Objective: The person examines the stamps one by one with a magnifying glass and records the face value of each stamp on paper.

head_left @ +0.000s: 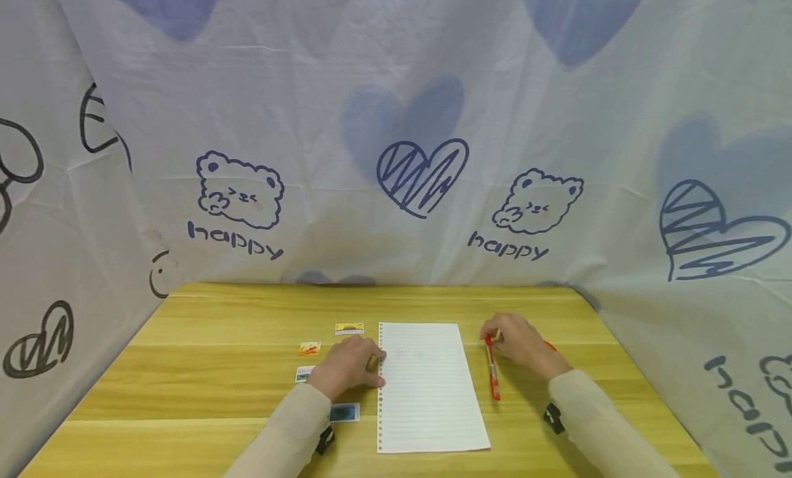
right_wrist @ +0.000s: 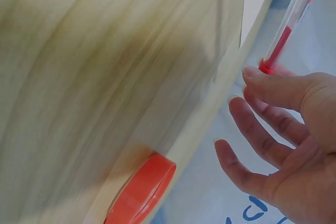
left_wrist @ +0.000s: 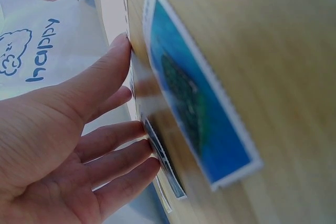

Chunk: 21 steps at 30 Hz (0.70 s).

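A lined, hole-punched sheet of paper (head_left: pixel 433 402) lies on the table, with faint writing near its top. My left hand (head_left: pixel 348 365) rests at its left edge, fingers and thumb spread along the holes. In the left wrist view, a blue stamp-like picture (left_wrist: pixel 210 124) lies beside the thumb, and the fingertips are by another small picture (left_wrist: pixel 166 161). To the right of the sheet, my right hand (head_left: pixel 520 342) pinches a red pen (head_left: pixel 493 378) by one end between thumb and index finger. The pen's clear barrel with red ink shows in the right wrist view.
Left of the sheet lie a yellow picture (head_left: pixel 349 329), an orange-red one (head_left: pixel 310 349) and a green landscape one (head_left: pixel 303 374). A red ring (right_wrist: pixel 142 190), like a tape roll, sits near the right hand. Behind the wooden table (head_left: pixel 235 313) hangs a printed cloth (head_left: pixel 334 189).
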{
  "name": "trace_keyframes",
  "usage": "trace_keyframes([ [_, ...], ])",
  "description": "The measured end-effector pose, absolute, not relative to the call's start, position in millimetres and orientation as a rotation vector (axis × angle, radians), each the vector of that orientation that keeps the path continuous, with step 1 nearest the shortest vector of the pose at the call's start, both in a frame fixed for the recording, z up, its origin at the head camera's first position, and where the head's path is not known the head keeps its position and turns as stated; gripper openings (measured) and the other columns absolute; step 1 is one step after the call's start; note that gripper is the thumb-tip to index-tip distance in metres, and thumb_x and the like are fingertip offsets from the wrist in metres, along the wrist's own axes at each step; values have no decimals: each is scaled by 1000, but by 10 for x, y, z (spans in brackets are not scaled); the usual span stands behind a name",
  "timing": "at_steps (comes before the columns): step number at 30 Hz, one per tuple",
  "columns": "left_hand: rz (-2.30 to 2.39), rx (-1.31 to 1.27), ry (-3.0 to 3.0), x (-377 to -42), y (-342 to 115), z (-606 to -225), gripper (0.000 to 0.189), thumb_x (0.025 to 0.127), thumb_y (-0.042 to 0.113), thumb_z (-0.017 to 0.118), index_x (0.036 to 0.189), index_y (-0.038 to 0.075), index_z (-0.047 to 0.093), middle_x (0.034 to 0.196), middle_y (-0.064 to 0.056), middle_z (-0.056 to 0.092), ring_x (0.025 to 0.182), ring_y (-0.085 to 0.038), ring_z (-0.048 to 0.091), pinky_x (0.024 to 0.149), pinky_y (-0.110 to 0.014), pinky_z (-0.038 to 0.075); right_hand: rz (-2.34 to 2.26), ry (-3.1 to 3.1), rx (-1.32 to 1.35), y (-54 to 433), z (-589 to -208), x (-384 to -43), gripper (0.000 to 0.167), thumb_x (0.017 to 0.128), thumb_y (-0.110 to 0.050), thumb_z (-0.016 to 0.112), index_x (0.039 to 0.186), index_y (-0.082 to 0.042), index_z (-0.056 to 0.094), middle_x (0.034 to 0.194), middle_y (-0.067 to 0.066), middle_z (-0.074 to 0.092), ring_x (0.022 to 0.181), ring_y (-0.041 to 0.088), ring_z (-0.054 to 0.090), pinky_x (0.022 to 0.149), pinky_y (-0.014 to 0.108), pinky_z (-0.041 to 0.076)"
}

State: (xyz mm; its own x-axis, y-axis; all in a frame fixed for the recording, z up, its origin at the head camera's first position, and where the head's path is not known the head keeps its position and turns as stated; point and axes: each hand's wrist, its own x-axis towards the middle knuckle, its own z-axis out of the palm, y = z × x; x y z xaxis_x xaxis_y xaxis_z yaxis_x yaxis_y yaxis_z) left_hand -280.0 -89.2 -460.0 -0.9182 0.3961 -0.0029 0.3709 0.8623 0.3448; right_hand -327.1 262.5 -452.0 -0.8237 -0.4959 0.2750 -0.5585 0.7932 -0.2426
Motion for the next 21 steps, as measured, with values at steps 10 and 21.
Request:
trace_keyframes([
  [10, 512, 605, 2964, -2792, -884, -4615, 51, 80, 33, 89, 124, 12, 76, 129, -9, 74, 87, -16, 54, 77, -35, 49, 489, -2861, 821, 2684, -4536, -3275, 26, 77, 13, 74, 89, -10, 78, 85, 1, 74, 81, 20, 66, 72, 33, 56],
  [21, 522, 605, 2956, -2793, -885, -4617, 51, 79, 33, 90, 124, 12, 76, 128, -9, 74, 83, -16, 50, 72, -33, 43, 463, -2895, 809, 2703, -4559, -3274, 24, 78, 10, 76, 85, -13, 77, 84, -1, 73, 78, 14, 62, 70, 32, 53],
])
